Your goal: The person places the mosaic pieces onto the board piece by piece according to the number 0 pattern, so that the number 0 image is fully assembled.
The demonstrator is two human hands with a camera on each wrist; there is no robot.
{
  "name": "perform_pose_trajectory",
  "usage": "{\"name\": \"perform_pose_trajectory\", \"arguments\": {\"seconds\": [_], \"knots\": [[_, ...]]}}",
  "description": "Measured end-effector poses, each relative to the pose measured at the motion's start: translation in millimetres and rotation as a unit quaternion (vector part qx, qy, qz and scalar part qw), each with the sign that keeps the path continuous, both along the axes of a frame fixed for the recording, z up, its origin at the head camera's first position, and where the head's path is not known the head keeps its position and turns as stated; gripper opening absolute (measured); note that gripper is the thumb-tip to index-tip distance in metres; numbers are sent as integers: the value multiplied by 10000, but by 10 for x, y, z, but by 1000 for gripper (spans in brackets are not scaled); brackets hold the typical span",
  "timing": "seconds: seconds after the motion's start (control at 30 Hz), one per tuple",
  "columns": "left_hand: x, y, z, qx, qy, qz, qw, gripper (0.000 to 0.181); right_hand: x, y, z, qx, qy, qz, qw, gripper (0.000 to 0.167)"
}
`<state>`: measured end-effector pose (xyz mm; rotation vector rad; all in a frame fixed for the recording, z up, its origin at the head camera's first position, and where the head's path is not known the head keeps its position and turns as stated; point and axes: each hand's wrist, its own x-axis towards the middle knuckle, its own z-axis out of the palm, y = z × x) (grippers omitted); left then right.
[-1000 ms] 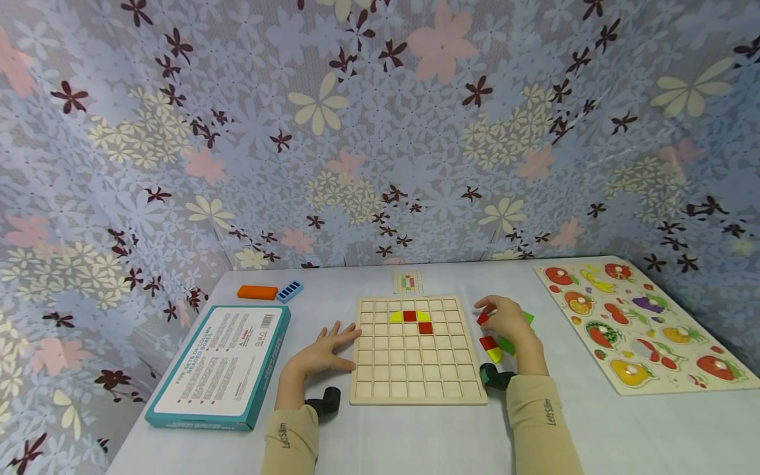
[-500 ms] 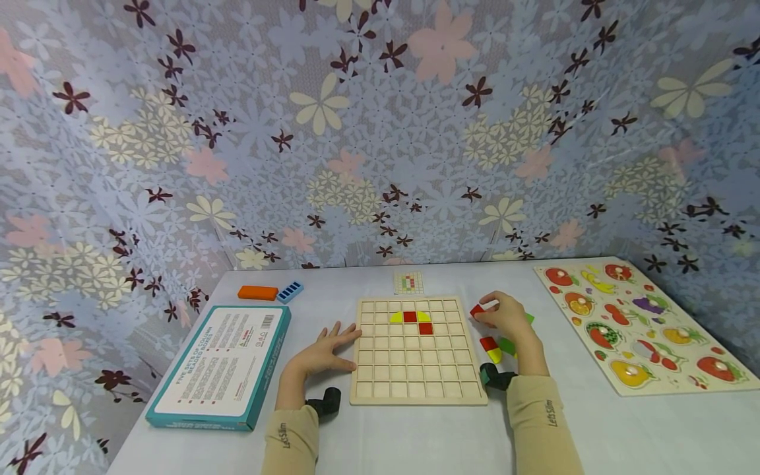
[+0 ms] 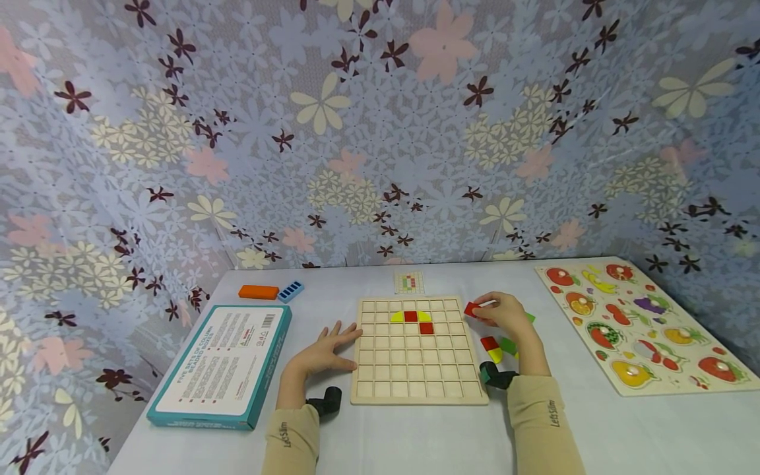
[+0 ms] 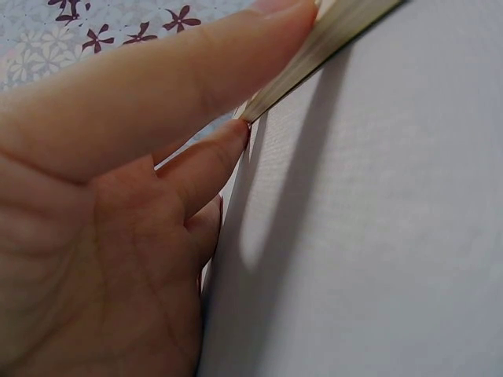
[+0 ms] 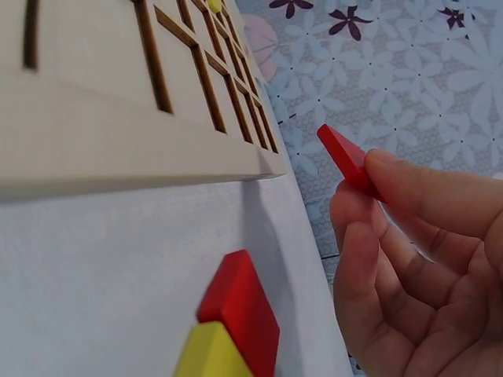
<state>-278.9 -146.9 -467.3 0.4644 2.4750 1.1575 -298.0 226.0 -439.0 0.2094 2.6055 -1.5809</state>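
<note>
In the head view a wooden grid board (image 3: 415, 376) lies before me, with red square tiles (image 3: 426, 328) and yellow rounded pieces in its upper cells. My left hand (image 3: 315, 356) touches the board's left edge, fingers spread and fairly straight; the left wrist view shows thumb and fingertips against that edge. Thumb and fingers of my right hand (image 3: 507, 318) pinch a red tile (image 5: 343, 155), raised just off the board's upper right side. Below that hand lie a red piece (image 5: 242, 310) and a yellow piece (image 5: 211, 353), touching each other. Green pieces (image 3: 508, 346) are partly hidden by the right hand.
A small pattern card (image 3: 409, 283) lies behind the board. To the left are a teal-and-white box (image 3: 220, 363), an orange block (image 3: 258, 291) and a blue slotted piece (image 3: 291, 291). A fruit puzzle board (image 3: 584, 343) lies at the right.
My right hand has lifted the red tile from among the loose pieces and shifted it left toward the board. The left hand stays at the board's edge.
</note>
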Motion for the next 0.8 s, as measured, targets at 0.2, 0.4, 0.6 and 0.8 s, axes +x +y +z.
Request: {"name": "perform_pose_trajectory", "arguments": {"seconds": [0.2, 0.4, 0.6, 0.8], "knots": [[1, 1, 6, -5, -8, 5, 10000, 79, -3, -11, 16, 3, -119, 49, 9999, 33], [2, 5, 11, 47, -55, 60, 10000, 78, 3, -30, 20, -10, -83, 145, 9999, 31], [7, 6, 12, 58, -75, 49, 9999, 78, 5, -60, 28, 68, -22, 257, 9996, 32], [21, 4, 18, 52, -78, 30, 10000, 78, 14, -104, 35, 101, -92, 355, 9993, 30]]}}
